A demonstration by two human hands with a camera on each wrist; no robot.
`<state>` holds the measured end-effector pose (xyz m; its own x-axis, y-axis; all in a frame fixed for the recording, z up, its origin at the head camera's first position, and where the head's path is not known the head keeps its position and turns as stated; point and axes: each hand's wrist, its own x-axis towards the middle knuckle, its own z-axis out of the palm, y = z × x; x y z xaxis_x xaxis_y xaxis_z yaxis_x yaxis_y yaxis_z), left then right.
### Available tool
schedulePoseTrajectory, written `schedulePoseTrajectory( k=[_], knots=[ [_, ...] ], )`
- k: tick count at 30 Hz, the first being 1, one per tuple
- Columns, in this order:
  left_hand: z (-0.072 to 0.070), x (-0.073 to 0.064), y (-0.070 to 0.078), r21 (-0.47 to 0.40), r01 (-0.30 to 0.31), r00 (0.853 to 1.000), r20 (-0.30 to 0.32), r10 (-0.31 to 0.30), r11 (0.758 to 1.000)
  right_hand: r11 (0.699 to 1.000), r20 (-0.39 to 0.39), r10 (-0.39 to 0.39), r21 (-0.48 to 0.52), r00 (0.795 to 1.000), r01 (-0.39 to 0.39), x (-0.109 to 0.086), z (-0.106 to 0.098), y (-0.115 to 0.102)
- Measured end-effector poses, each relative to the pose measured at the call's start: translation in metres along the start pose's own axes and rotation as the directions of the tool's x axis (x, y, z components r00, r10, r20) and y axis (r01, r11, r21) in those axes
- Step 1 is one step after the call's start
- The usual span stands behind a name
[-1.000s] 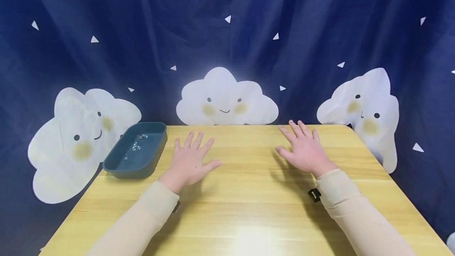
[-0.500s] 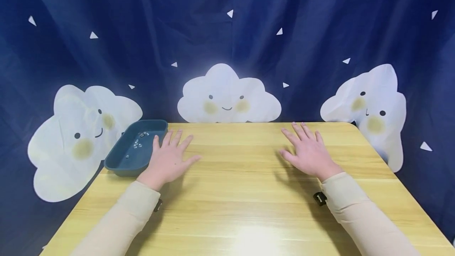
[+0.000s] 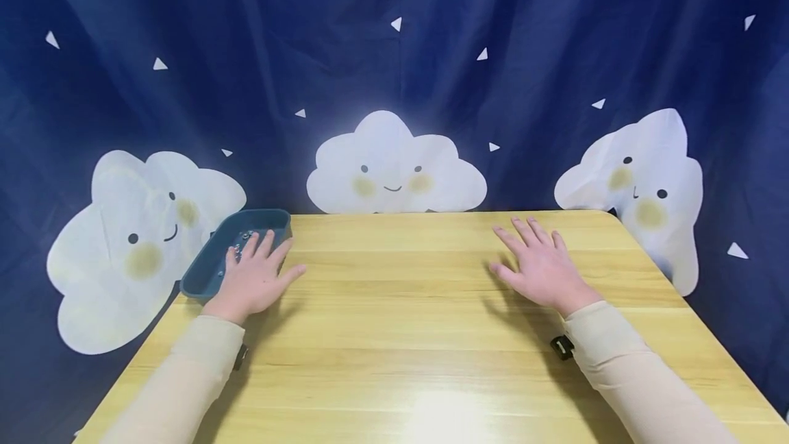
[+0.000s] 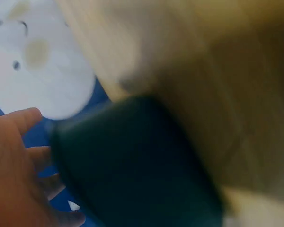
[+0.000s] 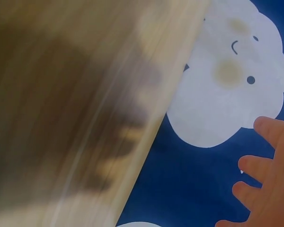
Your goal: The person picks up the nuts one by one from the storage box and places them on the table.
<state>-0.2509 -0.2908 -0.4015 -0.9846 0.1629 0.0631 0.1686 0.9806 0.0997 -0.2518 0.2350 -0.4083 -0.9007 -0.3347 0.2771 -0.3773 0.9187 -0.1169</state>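
Observation:
A dark teal plastic tray [image 3: 200,288] stands at the table's far left corner, with several small clear shiny pieces [image 3: 246,235] inside, partly hidden behind fingers. My left hand [image 3: 254,281] is spread over the tray's near right side, holding nothing. In the left wrist view the blurred outer wall of the tray [image 4: 132,165] fills the lower middle, and the fingers of my left hand [image 4: 19,170] reach past its rim. On the right, my right hand [image 3: 545,271] hovers with fingers spread above the table, its shadow below; the right wrist view also shows this hand [image 5: 267,175] holding nothing.
A light wooden table [image 3: 394,334] spreads out under both hands. Behind it hangs a dark blue curtain [image 3: 345,33] with white clouds and small triangles. A dark wrist device [image 3: 561,347] sits under the right sleeve.
My left hand has swept leftward from the tabletop beside the tray to over it, covering part of the tray. The right hand has shifted slightly to the right, fingers still spread.

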Motion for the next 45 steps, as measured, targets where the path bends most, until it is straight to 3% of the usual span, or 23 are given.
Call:
schedulePoseTrajectory(
  k=[6,15,24,36,45],
  knots=[
    [0.003,-0.004,-0.035,-0.015,0.035,0.999,0.018,-0.035,0.999,1.0,0.013,0.002,-0.005,1.0,-0.002,-0.005,0.002,0.002],
    [-0.001,-0.008,-0.077,-0.071,0.053,0.998,-0.011,-0.054,0.996,1.0,0.006,-0.006,-0.031,1.0,0.006,-0.005,0.0,0.002],
    [0.002,-0.004,-0.108,-0.078,0.072,0.996,0.056,-0.068,0.994,0.999,0.027,-0.011,-0.039,1.0,0.012,-0.003,-0.003,0.0],
    [0.002,-0.001,-0.123,-0.111,0.016,0.997,0.076,-0.007,0.994,0.999,0.025,0.0,-0.037,1.0,0.001,-0.003,-0.006,-0.001],
    [-0.004,-0.001,-0.116,-0.124,-0.013,0.994,0.104,0.026,0.992,0.999,0.037,-0.001,-0.049,0.999,0.003,-0.004,-0.005,0.0]
  ],
)
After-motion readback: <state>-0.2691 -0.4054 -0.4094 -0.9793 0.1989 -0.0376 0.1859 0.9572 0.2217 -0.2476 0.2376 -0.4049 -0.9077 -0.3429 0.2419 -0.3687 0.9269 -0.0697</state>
